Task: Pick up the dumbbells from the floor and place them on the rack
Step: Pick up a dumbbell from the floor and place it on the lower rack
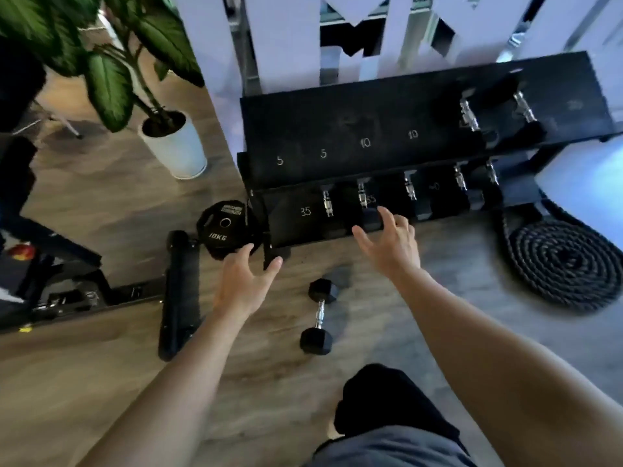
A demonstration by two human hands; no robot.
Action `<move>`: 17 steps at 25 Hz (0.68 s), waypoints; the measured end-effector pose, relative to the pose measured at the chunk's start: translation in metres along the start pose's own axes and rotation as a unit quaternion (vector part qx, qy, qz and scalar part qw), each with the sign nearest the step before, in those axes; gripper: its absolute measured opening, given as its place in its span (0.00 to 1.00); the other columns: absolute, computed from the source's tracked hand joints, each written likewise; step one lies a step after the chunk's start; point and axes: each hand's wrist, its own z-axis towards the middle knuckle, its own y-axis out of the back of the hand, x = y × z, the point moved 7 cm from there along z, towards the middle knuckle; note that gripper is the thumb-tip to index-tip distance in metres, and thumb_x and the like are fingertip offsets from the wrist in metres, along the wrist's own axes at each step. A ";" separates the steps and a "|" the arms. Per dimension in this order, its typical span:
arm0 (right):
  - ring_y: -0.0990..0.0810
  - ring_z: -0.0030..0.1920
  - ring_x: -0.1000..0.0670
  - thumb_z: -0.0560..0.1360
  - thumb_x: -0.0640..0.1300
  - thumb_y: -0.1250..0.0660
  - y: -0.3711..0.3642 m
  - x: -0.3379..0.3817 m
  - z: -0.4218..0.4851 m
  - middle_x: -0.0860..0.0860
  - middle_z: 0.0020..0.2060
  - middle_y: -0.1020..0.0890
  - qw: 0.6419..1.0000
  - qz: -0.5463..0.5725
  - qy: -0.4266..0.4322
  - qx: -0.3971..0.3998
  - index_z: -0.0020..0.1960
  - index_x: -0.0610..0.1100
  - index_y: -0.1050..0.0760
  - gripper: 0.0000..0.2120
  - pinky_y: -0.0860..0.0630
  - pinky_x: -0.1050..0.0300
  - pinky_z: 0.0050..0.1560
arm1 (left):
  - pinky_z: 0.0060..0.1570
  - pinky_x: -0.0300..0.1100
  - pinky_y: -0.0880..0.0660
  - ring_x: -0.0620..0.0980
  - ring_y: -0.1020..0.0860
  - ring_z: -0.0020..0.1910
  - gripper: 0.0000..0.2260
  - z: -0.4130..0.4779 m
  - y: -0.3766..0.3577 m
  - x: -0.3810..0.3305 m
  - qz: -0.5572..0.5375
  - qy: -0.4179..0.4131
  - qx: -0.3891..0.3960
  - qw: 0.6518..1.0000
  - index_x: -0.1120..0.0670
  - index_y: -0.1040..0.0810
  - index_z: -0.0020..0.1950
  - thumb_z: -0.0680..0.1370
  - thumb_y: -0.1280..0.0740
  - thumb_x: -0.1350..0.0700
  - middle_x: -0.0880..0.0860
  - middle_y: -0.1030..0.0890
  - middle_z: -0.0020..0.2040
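Dumbbell (319,316) lies on floor between both open hands' grip.

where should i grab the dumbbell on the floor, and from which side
Grip the dumbbell by its bare metal handle, midway between the two black hex heads, coming straight down from above. It lies flat on the wood floor, with nothing touching it. The right hand hangs open nearby, though the left hand looks about as close.

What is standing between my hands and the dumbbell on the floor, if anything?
Nothing visible does. The dumbbell lies alone on bare floor, below and between the open left hand and right hand. The weight plate sits off to its left, beside the rack.
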 end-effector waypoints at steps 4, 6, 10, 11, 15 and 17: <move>0.33 0.70 0.40 0.72 0.69 0.39 -0.035 -0.034 0.008 0.41 0.69 0.30 0.993 0.063 -0.100 -0.004 0.75 0.50 0.38 0.37 0.33 0.43 0.67 | 0.61 0.49 0.31 0.55 0.29 0.66 0.30 0.068 -0.028 -0.005 0.014 0.000 0.092 0.996 0.52 0.32 0.72 0.76 0.35 0.38 0.56 0.27 0.69; 0.32 0.69 0.40 0.73 0.68 0.38 -0.056 -0.043 0.011 0.41 0.69 0.30 0.982 0.106 -0.155 0.007 0.74 0.50 0.37 0.35 0.32 0.43 0.67 | 0.56 0.46 0.29 0.53 0.27 0.63 0.28 0.094 -0.036 -0.008 0.035 0.000 0.117 0.992 0.50 0.30 0.71 0.75 0.35 0.37 0.54 0.25 0.67; 0.27 0.66 0.42 0.74 0.64 0.37 -0.078 -0.054 0.003 0.43 0.66 0.26 0.955 0.169 -0.243 -0.012 0.72 0.47 0.34 0.33 0.31 0.47 0.64 | 0.53 0.44 0.31 0.52 0.26 0.60 0.26 0.138 -0.057 -0.027 0.070 -0.052 0.181 0.980 0.51 0.28 0.69 0.75 0.34 0.38 0.53 0.25 0.65; 0.26 0.66 0.43 0.74 0.64 0.36 -0.080 -0.059 -0.001 0.44 0.66 0.25 0.946 0.181 -0.267 -0.028 0.72 0.47 0.33 0.32 0.31 0.48 0.64 | 0.55 0.45 0.31 0.53 0.26 0.60 0.26 0.148 -0.066 -0.030 0.074 -0.058 0.202 0.975 0.51 0.27 0.68 0.75 0.34 0.38 0.54 0.25 0.64; 0.22 0.60 0.45 0.75 0.58 0.33 -0.091 -0.087 -0.032 0.45 0.60 0.20 0.881 0.247 -0.389 -0.107 0.67 0.44 0.28 0.26 0.29 0.56 0.56 | 0.60 0.47 0.31 0.57 0.25 0.61 0.22 0.185 -0.116 -0.040 0.116 -0.083 0.255 0.956 0.56 0.23 0.63 0.76 0.32 0.42 0.57 0.21 0.60; 0.21 0.58 0.45 0.75 0.56 0.31 -0.097 -0.093 -0.051 0.45 0.57 0.18 0.834 0.274 -0.449 -0.166 0.65 0.43 0.26 0.24 0.30 0.58 0.53 | 0.57 0.46 0.30 0.58 0.24 0.59 0.21 0.201 -0.147 -0.047 0.119 -0.097 0.292 0.944 0.58 0.22 0.60 0.76 0.32 0.43 0.59 0.19 0.58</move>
